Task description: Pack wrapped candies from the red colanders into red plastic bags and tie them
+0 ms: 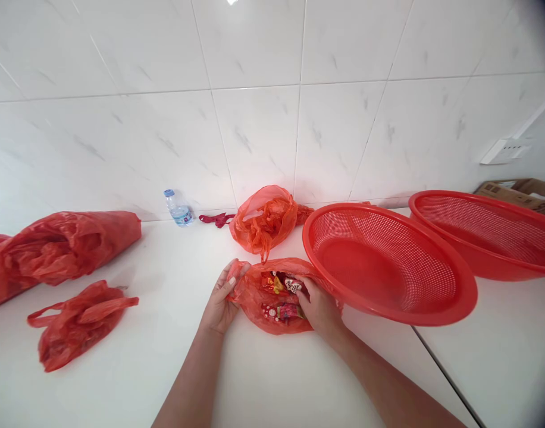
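The right hand [322, 310] dips into the mouth of the thin, translucent red plastic bag [253, 302], fingertips and thumb seemingly pinching a small white-and-dark-red wrapped packet [293, 286]. The packet lies at the fingertips' left, its long axis running roughly left to right, sloping slightly nearer the person at its right end. The left hand [223, 298], farther from it, grasps the bag's gathered left edge. Just beyond the right hand, rightward on the white desk [121, 386], sits a round, perforated red plastic basket [366, 267].
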`<state>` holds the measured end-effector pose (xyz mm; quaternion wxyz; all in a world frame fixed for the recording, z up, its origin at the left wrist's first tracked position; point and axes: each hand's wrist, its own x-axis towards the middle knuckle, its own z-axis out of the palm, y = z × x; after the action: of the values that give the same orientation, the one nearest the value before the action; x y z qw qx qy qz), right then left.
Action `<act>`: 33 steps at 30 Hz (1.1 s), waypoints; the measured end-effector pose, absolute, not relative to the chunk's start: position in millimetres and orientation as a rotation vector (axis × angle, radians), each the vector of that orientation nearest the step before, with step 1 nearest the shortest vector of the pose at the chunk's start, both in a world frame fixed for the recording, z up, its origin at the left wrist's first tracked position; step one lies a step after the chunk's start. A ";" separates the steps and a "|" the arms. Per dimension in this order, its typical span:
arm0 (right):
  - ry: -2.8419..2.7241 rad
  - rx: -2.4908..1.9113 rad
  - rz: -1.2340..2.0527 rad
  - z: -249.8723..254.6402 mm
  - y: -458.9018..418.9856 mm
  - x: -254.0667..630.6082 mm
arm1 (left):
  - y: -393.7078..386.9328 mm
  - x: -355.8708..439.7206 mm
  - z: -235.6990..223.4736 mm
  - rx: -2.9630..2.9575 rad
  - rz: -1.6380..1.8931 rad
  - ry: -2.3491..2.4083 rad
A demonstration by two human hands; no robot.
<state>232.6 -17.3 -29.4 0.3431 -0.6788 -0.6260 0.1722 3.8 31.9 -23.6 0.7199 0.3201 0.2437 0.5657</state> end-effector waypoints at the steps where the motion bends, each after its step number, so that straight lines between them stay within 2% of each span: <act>1: -1.619 -1.764 0.451 -29.0 -17.4 232.3 | 31.8 3.8 -23.5 0.707 1.250 0.539; 10: -1.587 -1.668 0.506 -27.3 -20.5 231.6 | 30.8 4.5 -20.6 0.695 1.245 0.542; 26: -1.958 -1.610 0.016 -27.3 -66.5 237.0 | 30.5 4.8 -22.5 0.685 1.264 0.467; 33: -2.177 -1.552 0.063 -21.5 -71.0 238.5 | 29.5 4.9 -21.4 0.668 1.265 0.444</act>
<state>238.5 -71.0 -21.5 0.2312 -0.5647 -0.7919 0.0230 4.9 29.5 -21.4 0.7323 0.3036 0.2019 0.5751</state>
